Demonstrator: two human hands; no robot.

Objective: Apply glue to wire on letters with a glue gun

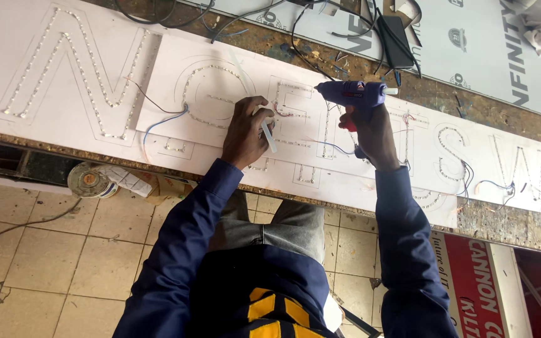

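Note:
My right hand (370, 134) grips a blue hot glue gun (353, 94) with its nozzle pointing left over a white sign panel (220, 81). The panel carries cut letter outlines lined with rows of small LED lights (82, 69). My left hand (245, 131) rests on the panel near a round letter and holds a pale glue stick (269, 134). Thin red, blue and black wires (158, 122) run between the letters.
The panels lie on a worn wooden workbench (508, 219). A black adapter with cables (394, 40) and another printed sheet (471, 44) sit at the far edge. A tape roll (87, 181) lies under the bench edge. The floor is tiled (51, 250).

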